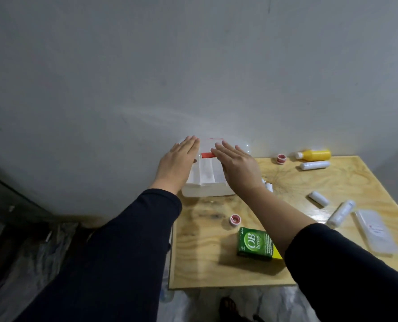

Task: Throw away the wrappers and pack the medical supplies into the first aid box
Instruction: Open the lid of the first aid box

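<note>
Hands flat and empty: left hand [178, 159] and right hand [236, 167] rest on the first aid box [207, 175]. Looks like opening comes next; supplies like the green box [255, 244] wait nearer the body, right of both hands.

Both arms wear long dark sleeves, navy to near black, of a plain smooth fabric with no print, stripe or logo. The left sleeve [114, 252] ends in a simple rounded cuff at the wrist, with soft folds along its length. The right sleeve [346, 273] is pushed higher, so its cuff sits partway up the forearm and leaves the lower forearm bare. The left hand [178, 162] and right hand [236, 166] are bare: no gloves, rings, watch or bracelet show, and the nails look short and unpainted.
</note>
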`<state>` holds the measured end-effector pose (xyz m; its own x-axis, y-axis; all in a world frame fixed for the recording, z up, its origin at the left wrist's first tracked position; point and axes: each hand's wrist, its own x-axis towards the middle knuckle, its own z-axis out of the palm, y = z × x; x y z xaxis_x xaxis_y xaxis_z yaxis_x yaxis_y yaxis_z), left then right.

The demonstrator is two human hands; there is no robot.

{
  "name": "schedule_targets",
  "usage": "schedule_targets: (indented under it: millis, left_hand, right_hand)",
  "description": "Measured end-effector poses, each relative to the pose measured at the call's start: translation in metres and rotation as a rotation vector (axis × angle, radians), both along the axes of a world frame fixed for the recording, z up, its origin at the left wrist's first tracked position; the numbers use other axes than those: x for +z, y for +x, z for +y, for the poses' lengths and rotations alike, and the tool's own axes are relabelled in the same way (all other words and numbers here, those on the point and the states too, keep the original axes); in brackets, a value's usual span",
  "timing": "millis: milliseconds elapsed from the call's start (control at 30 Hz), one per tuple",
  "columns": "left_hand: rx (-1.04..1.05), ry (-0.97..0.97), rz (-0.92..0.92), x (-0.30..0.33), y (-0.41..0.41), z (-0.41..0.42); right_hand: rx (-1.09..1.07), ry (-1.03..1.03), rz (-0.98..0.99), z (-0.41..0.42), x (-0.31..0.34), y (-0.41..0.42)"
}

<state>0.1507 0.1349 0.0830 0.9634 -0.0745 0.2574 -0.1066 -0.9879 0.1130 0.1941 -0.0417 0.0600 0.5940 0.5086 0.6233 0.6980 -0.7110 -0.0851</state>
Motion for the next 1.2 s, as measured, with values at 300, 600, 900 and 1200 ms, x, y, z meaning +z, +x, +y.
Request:
schedule_targets:
  millis: [300,600,900,1200]
  left_hand:
    - [0.009,-0.014,-0.071,0.028,0.015,0.002]
    - [0.116,-0.012,-0.055,0.015,0.030,-0.010]
    - [0.168,0.047,-0.036,0.021,0.050,-0.011]
    - [0.205,0.021,0.020,0.026,0.057,-0.015]
  right_hand:
    - [-0.042,0.108,0.020,0.014,0.035,0.028]
    - [-0.085,0.076,0.083,0.023,0.046,0.050]
    - [-0.043,0.127,0.036,0.014,0.030,0.047]
    - [-0.134,-0.104,0.281,-0.007,-0.010,0.017]
